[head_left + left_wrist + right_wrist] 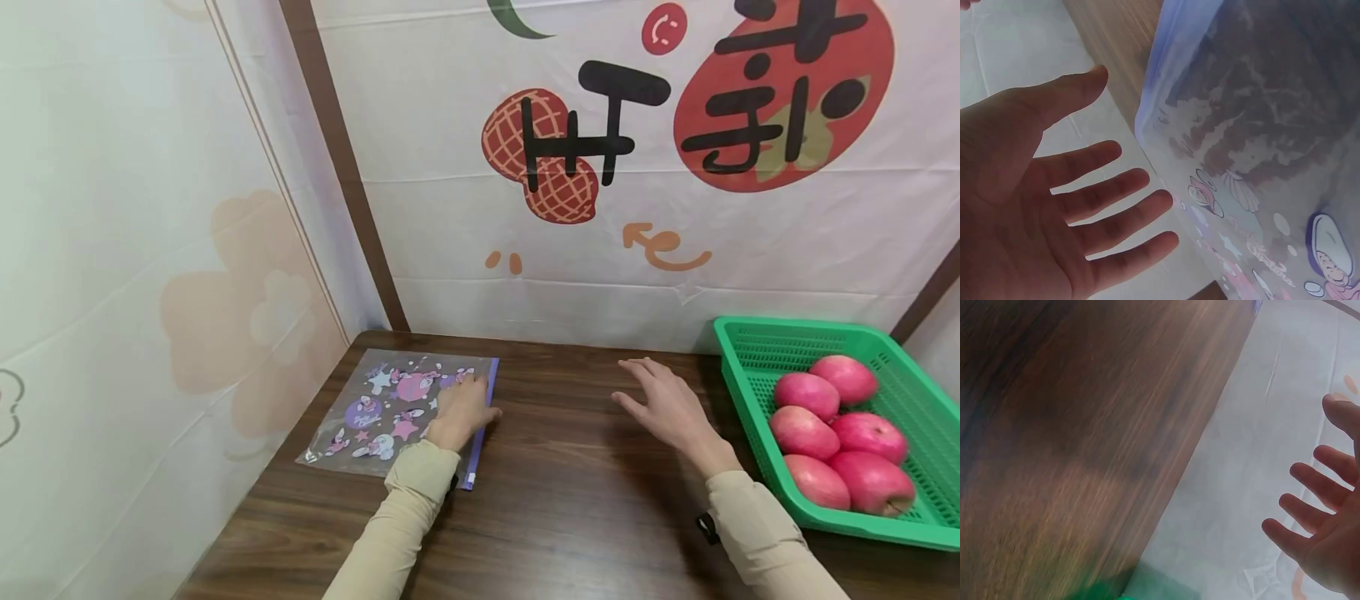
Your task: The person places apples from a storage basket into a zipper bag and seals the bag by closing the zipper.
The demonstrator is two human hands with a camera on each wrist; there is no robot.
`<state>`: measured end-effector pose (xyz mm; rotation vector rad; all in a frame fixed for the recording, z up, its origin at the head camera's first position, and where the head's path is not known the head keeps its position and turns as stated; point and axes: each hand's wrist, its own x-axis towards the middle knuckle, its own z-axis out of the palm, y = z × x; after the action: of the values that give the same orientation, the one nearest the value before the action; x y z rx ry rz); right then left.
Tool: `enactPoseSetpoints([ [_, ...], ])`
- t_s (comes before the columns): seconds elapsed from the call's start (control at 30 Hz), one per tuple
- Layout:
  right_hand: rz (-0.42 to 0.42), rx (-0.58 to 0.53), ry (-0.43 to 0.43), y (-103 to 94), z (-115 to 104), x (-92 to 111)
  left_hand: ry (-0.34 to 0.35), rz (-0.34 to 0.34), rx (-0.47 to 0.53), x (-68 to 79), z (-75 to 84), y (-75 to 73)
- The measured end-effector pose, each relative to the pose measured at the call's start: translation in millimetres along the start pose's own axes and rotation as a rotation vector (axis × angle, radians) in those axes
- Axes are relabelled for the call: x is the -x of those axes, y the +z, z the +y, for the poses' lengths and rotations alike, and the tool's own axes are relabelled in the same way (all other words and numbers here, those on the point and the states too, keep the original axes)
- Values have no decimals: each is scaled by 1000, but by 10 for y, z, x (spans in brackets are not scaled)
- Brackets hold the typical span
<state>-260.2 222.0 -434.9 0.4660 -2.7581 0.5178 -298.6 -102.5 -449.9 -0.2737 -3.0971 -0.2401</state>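
Note:
A clear zip bag (405, 429) printed with pink and purple cartoon figures lies flat on the left of the table, its purple zip edge (480, 442) facing right. My left hand (459, 410) hovers over the bag near that edge; in the left wrist view its fingers (1116, 209) are spread and hold nothing. My right hand (667, 406) is above the bare wood between bag and basket, with nothing in its grasp. Several pink-red apples (802, 432) sit in the green basket (765, 479) to the right of that hand.
The dark wooden table (555, 508) runs back to a white printed cloth (450, 208). Another cloth wall (112, 250) stands along the left side. A small white slider (470, 479) sits at the near end of the bag's zip.

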Motion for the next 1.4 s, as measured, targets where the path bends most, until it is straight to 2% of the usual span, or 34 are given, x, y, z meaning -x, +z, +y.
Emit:
enactPoseSetpoints([
  [0.83, -11, -9, -57, 25, -256, -94, -59, -16, -74, -18, 5, 36],
  [1.4, -13, -16, -80, 51, -314, -129, -88, -81, -91, -21, 21, 50],
])
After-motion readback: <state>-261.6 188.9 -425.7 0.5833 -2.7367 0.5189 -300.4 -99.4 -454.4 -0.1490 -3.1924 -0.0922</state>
